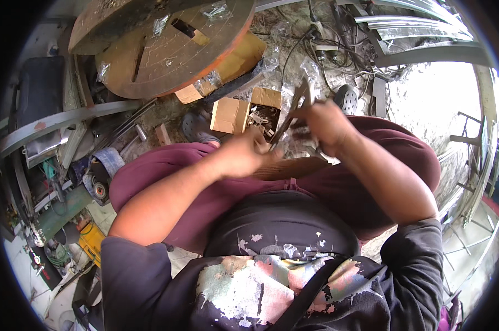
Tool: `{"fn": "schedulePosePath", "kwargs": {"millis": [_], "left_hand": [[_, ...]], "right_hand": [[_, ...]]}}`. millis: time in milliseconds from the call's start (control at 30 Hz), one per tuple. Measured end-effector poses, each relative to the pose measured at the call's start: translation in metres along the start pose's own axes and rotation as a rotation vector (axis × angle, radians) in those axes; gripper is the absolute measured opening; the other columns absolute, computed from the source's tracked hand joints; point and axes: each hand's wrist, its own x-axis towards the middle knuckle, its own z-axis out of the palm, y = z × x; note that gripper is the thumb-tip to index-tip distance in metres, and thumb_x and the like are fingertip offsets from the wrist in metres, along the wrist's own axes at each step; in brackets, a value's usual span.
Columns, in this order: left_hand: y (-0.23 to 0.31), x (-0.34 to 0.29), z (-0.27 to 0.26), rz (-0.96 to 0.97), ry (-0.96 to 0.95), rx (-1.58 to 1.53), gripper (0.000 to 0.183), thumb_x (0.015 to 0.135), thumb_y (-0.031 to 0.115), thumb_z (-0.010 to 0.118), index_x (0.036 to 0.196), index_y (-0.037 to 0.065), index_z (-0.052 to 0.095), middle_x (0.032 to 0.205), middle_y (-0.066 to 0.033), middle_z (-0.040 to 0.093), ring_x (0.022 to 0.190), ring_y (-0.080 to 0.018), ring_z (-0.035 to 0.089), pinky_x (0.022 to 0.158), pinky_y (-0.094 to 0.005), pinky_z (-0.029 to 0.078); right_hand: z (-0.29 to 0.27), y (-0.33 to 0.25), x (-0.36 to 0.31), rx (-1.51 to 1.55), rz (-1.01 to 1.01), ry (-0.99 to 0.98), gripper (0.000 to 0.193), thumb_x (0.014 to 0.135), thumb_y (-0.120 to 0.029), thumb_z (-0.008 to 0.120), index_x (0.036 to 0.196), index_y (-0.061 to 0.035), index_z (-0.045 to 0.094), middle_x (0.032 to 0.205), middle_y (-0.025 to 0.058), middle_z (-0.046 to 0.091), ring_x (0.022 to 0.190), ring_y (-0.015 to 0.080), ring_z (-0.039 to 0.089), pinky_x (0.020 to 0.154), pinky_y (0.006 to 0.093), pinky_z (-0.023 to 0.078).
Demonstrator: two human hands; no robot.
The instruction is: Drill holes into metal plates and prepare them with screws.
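Between my knees, a dark flat metal piece (301,98) slants up and away, its far end forked or double. My left hand (241,157) is closed round its near, lower end. Higher up, my right hand (329,127) grips it from the right, with the thumb over it; motion smears these fingers. The exact kind of part cannot be made out. Just beyond my left hand stands an open cardboard box (229,115), holding several small metal parts (266,117).
A large round wooden disc (172,52) stands at the far left. Cables with a plug (326,51) lie on the floor ahead. Metal profiles (420,27) fill the far right. At left are a hammer (141,132), an angled metal bar (67,118) and a yellow tool (89,241).
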Motion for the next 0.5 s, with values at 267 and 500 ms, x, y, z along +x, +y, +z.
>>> {"fn": "schedulePosePath", "kwargs": {"millis": [267, 500], "left_hand": [[-0.006, -0.006, -0.093, -0.037, 0.385, 0.013, 0.016, 0.099, 0.014, 0.067, 0.107, 0.0, 0.068, 0.087, -0.0078, 0.074, 0.08, -0.0174, 0.069, 0.074, -0.0312, 0.055], [-0.079, 0.078, -0.157, -0.099, 0.36, 0.703, 0.024, 0.097, 0.019, 0.067, 0.11, 0.0, 0.073, 0.099, -0.0161, 0.076, 0.083, -0.026, 0.074, 0.079, -0.0395, 0.056]], "right_hand": [[-0.031, -0.061, -0.027, 0.244, -0.352, 0.391, 0.037, 0.084, -0.004, 0.058, 0.119, 0.0056, 0.059, 0.086, 0.0108, 0.06, 0.072, 0.0183, 0.052, 0.062, 0.0393, 0.043], [-0.036, -0.071, -0.067, 0.2, -0.289, 0.091, 0.02, 0.081, -0.005, 0.063, 0.099, 0.0026, 0.069, 0.117, 0.0124, 0.074, 0.103, 0.0268, 0.067, 0.088, 0.0405, 0.056]]}}
